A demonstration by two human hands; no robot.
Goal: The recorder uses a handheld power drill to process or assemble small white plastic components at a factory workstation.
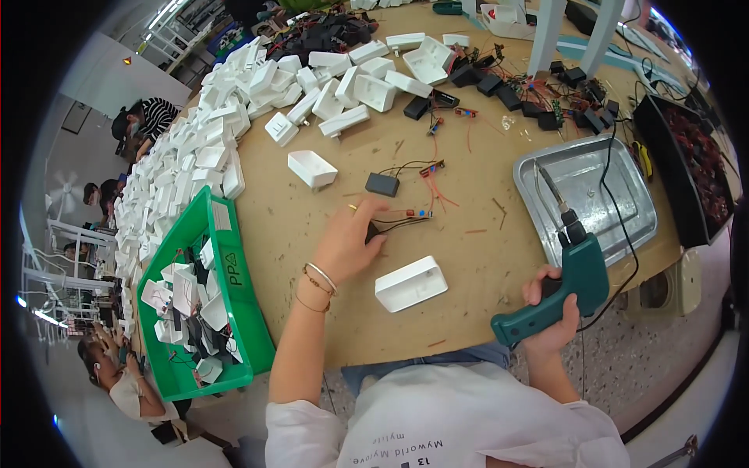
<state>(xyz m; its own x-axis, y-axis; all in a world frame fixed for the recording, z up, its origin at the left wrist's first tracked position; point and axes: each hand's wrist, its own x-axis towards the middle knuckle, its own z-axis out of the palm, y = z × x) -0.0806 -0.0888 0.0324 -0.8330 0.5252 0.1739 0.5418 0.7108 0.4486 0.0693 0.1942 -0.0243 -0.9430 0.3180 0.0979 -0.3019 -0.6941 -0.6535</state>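
My left hand (349,238) is closed round a small black box (372,232), mostly hidden by the fingers. Black wires run from it to a little circuit board (419,213). Just beyond lies a second black box (382,184), wired to another small board (431,168). My right hand (551,308) grips the green handle of a soldering gun (581,273), its tip pointing up over a metal tray (636,234). An open white plastic case (411,285) lies between my hands, and another white case (312,168) sits beyond my left hand.
White cases (211,132) pile up along the far left. A green bin (242,304) of wired parts stands left. Black boxes with wires (507,95) lie at the back right, near a black crate (655,148). A power cord (616,210) crosses the tray. Other people work at the left.
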